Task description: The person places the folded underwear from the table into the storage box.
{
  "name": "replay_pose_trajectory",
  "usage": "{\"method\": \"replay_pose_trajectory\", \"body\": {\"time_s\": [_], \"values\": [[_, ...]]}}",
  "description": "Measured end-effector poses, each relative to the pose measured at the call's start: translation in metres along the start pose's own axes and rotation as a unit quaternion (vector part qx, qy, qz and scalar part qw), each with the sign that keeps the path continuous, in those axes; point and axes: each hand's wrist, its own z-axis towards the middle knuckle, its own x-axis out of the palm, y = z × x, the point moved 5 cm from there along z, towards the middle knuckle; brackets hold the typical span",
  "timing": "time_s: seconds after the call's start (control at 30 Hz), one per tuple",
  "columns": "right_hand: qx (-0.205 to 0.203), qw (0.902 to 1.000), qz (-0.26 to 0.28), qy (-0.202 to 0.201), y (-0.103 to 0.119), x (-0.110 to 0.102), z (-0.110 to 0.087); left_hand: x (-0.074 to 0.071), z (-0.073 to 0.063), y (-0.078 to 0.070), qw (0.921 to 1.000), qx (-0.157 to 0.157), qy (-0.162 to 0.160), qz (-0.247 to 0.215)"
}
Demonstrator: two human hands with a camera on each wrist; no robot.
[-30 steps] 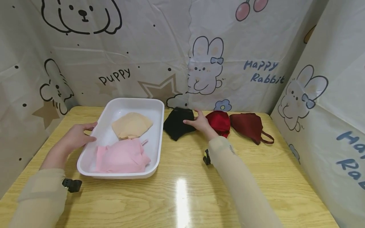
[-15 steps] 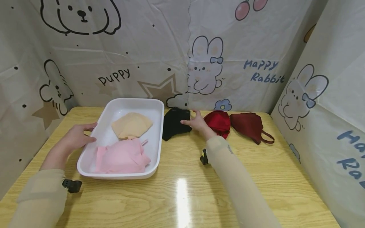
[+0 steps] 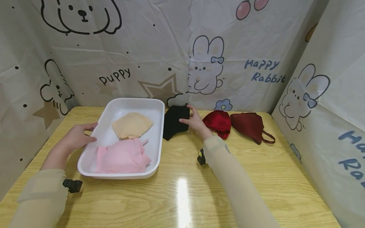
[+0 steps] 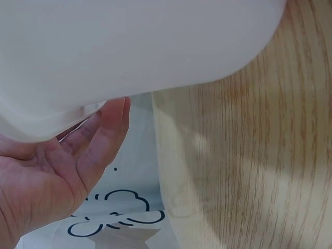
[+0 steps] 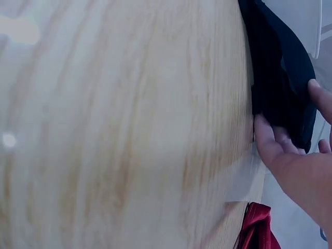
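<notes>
My left hand touches the left edge of a white tray from outside, thumb and fingers spread; the left wrist view shows its fingers against the underside of the rim. Inside the tray lie a beige folded bra and a pink folded bra. Just right of the tray, my right hand holds the right end of a black folded bra. The right wrist view has the thumb on top of the black cloth and fingers underneath, partly hidden by it.
To the right of my right hand a red satin bra lies on the wooden table. Beyond it is a maroon bra with a strap loop sticking out. A printed cloth hangs behind the table and at both sides.
My right hand has shifted slightly left, and the black bra's right end has moved left and lifted a little. The left hand and tray stay put.
</notes>
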Motion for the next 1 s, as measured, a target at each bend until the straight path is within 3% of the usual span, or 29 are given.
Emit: {"method": "replay_pose_trajectory", "body": {"time_s": [0.17,0.5,0.67,0.8,1.0], "values": [[0.022,0.9989,0.038,0.019,0.012,0.001,-0.01,-0.001,0.0,0.0,1.0,0.006,0.0,0.003],[0.001,0.9982,0.058,0.015,-0.012,0.0,0.007,-0.001,0.001,-0.001,0.9999,0.009,-0.001,0.006],[-0.008,0.9996,-0.013,0.025,-0.012,-0.006,0.006,-0.001,0.0,0.0,1.0,0.006,-0.001,0.007],[-0.029,0.9928,-0.115,0.011,-0.008,-0.015,0.004,0.0,0.0,0.0,1.0,0.007,-0.001,0.004],[-0.028,0.9904,-0.135,0.007,-0.006,-0.023,0.001,0.0,0.0,0.001,1.0,0.007,-0.001,0.002]]}}
